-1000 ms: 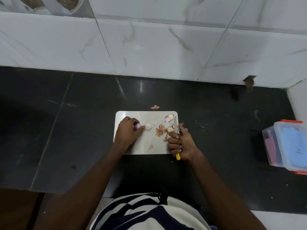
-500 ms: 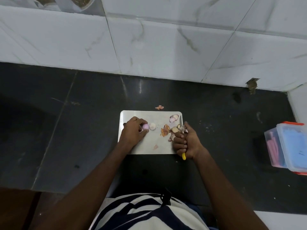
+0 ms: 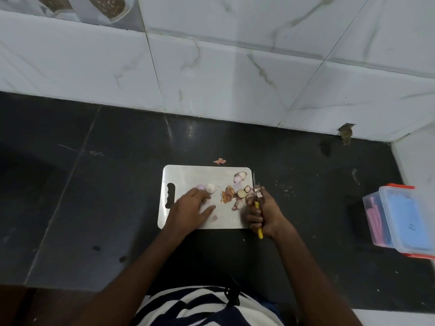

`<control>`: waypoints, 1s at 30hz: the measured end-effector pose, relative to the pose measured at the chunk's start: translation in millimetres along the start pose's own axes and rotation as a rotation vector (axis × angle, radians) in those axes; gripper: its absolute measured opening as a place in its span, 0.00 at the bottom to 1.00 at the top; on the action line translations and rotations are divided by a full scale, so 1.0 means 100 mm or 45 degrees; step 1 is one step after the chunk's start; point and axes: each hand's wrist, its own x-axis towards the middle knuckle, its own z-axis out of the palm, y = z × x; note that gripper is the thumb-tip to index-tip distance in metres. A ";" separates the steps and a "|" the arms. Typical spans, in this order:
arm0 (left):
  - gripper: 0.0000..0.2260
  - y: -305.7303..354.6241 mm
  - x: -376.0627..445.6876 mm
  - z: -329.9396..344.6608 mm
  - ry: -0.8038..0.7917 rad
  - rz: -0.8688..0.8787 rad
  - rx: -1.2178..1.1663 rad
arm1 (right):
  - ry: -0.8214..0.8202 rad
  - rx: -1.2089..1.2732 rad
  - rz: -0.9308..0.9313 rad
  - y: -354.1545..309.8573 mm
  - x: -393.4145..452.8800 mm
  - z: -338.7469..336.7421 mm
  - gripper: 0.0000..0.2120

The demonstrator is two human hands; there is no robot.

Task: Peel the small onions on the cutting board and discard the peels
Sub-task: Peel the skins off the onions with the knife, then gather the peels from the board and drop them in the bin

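A white cutting board [image 3: 188, 177] lies on the dark counter. Two peeled small onions, one pink [image 3: 200, 187] and one white [image 3: 211, 187], rest near its middle. My left hand [image 3: 191, 208] lies on the board just below them, fingers spread, holding nothing. A heap of onion peels and cut ends [image 3: 237, 192] covers the board's right part. My right hand [image 3: 263, 212] grips a yellow-handled knife [image 3: 259, 228] at the board's right edge, blade pointing away from me, with peel scraps at its fingertips.
One loose peel [image 3: 219, 161] lies on the counter just behind the board. A clear plastic box with an orange-trimmed lid [image 3: 400, 222] stands at the right. A white tiled wall [image 3: 211, 78] rises at the back. My striped shirt [image 3: 200, 307] shows at the bottom.
My left hand has let go of the pink onion, opened and drawn back toward me. The right hand keeps hold of the knife by the peels.
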 end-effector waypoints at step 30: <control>0.07 0.23 -0.19 0.32 -0.119 0.075 0.062 | 0.466 -1.342 -0.712 0.19 -0.42 0.10 0.03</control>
